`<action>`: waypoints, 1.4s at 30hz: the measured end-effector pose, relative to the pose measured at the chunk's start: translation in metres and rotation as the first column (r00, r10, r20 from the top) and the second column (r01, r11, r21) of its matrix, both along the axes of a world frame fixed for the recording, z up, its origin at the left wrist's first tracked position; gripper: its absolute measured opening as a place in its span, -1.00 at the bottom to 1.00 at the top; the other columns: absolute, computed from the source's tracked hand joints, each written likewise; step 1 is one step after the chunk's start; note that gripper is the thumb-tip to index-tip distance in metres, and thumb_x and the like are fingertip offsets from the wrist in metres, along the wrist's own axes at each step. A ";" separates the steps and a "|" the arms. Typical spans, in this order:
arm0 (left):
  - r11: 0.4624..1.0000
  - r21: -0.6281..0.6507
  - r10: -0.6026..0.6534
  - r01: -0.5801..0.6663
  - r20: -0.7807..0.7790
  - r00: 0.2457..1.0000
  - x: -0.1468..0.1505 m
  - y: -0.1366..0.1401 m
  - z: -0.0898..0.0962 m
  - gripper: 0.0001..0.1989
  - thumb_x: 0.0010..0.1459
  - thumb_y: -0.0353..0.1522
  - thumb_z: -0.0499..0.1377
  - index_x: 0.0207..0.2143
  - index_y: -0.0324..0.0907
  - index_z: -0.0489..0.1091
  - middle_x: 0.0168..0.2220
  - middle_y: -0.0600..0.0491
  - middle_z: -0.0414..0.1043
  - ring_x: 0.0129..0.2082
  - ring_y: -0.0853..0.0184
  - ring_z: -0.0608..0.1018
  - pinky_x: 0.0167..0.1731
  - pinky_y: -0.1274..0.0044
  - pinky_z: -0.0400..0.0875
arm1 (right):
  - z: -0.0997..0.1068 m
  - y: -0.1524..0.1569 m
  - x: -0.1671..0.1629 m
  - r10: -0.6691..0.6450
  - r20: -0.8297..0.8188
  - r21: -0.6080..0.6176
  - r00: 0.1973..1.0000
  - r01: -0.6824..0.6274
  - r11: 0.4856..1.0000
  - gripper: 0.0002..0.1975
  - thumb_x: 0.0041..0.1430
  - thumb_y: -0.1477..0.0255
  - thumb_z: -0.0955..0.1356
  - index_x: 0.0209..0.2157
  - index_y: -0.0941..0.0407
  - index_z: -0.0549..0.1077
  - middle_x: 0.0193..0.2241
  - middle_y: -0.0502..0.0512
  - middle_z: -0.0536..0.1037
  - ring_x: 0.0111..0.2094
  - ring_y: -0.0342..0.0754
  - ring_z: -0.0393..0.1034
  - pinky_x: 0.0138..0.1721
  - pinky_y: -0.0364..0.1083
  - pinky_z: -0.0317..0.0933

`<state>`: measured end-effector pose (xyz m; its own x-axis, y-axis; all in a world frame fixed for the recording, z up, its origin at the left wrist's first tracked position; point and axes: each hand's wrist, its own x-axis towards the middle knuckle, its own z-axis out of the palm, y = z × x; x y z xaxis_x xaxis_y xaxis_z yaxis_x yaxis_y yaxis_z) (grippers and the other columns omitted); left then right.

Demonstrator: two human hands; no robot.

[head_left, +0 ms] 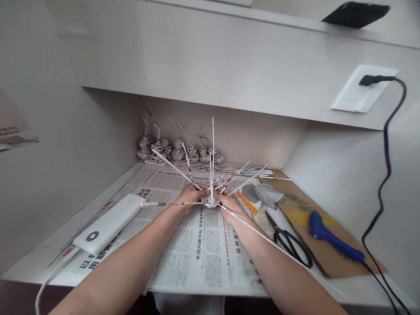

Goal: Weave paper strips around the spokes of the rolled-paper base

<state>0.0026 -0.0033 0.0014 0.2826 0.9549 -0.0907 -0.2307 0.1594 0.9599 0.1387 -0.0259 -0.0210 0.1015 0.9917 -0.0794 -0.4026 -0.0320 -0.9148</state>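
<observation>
Between my hands is a small round woven base of rolled newspaper (210, 201), with several paper tubes (211, 175) sticking out upward and sideways like spokes. My left hand (193, 193) grips its left side, fingers closed around the edge. On the right side my right hand (228, 201) pinches the weave, thumb on top. One long paper tube (259, 233) runs from the base over my right forearm toward the lower right. Another tube (170, 204) points left across my left wrist. The undersides of both hands are hidden.
Newspaper sheets (183, 258) cover the tabletop. A white power bank (111, 223) with a cable lies left. At right are black scissors (290, 240), a blue glue gun (334, 238) and cardboard (315, 218). Several woven paper gourds (178, 151) stand behind, near loose paper tubes (243, 170).
</observation>
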 end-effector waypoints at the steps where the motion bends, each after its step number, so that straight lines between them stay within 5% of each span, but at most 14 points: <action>1: 1.000 0.002 0.000 0.000 -0.003 1.000 0.000 0.000 -0.001 -0.64 -0.45 -0.35 0.46 -0.50 -0.30 0.50 -0.61 0.04 0.47 -0.60 0.35 0.47 -0.55 0.54 0.35 | 0.001 -0.001 -0.001 0.016 -0.007 0.016 1.000 -0.016 1.000 -0.56 -0.38 0.23 0.56 -0.43 0.20 0.53 -0.61 0.05 0.54 -0.62 -0.08 0.37 -0.62 -0.15 0.18; 10: 0.986 0.137 0.105 -0.098 -0.043 0.994 0.001 0.000 -0.009 -0.71 -0.36 -0.36 0.43 -0.48 -0.27 0.54 -0.61 0.06 0.49 -0.60 0.36 0.48 -0.54 0.56 0.34 | -0.007 -0.002 0.000 -0.278 0.247 0.153 0.928 0.246 0.957 -0.69 -0.22 0.21 0.49 -0.57 0.17 0.46 -0.66 -0.02 0.50 -0.64 -0.13 0.31 -0.55 -0.15 0.17; 18: 0.986 0.157 0.061 -0.053 -0.044 0.997 0.002 -0.001 -0.010 -0.71 -0.27 -0.32 0.39 -0.41 -0.27 0.56 -0.53 -0.01 0.54 -0.50 0.27 0.55 -0.46 0.53 0.39 | -0.003 -0.009 0.000 -0.372 0.592 0.246 0.715 0.279 0.928 -0.63 -0.02 0.11 0.38 -0.56 0.16 0.46 -0.64 0.06 0.52 -0.59 -0.07 0.38 -0.58 -0.18 0.14; 26: 0.974 0.079 0.210 -0.212 0.030 0.977 0.012 -0.006 -0.010 -0.70 -0.34 -0.34 0.41 -0.46 -0.27 0.54 -0.54 0.04 0.52 -0.56 0.35 0.50 -0.47 0.55 0.38 | 0.002 -0.013 -0.007 -0.343 0.574 0.233 0.743 0.253 0.939 -0.62 0.00 0.11 0.36 -0.54 0.16 0.52 -0.61 0.09 0.55 -0.53 -0.03 0.44 -0.56 -0.18 0.19; 33: 0.979 0.129 0.151 -0.161 0.079 0.985 0.014 -0.009 -0.010 -0.67 -0.28 -0.30 0.41 -0.40 -0.28 0.53 -0.51 0.04 0.52 -0.55 0.37 0.50 -0.47 0.57 0.37 | 0.002 -0.015 -0.013 -0.254 0.375 0.069 0.892 0.247 0.967 -0.64 -0.01 0.12 0.36 -0.43 0.16 0.54 -0.67 0.03 0.51 -0.75 -0.12 0.27 -0.76 -0.17 0.06; 38: 0.999 0.044 0.024 -0.029 0.115 0.993 0.007 -0.007 -0.005 -0.64 -0.27 -0.33 0.42 -0.36 -0.31 0.53 -0.51 0.00 0.53 -0.55 0.34 0.52 -0.50 0.55 0.38 | -0.002 -0.013 -0.013 -0.253 0.408 0.048 0.877 0.256 0.966 -0.64 -0.05 0.11 0.39 -0.49 0.15 0.50 -0.73 -0.01 0.44 -0.80 -0.14 0.20 -0.80 -0.17 0.02; 42: 0.995 -0.101 0.012 0.011 0.222 0.975 0.006 -0.006 0.002 -0.66 -0.28 -0.40 0.42 -0.36 -0.34 0.52 -0.50 -0.05 0.54 -0.53 0.31 0.55 -0.45 0.52 0.43 | 0.001 -0.016 -0.014 -0.286 0.448 0.115 0.847 0.262 0.958 -0.64 -0.05 0.09 0.39 -0.52 0.13 0.47 -0.75 0.00 0.42 -0.68 -0.06 0.35 -0.69 -0.16 0.14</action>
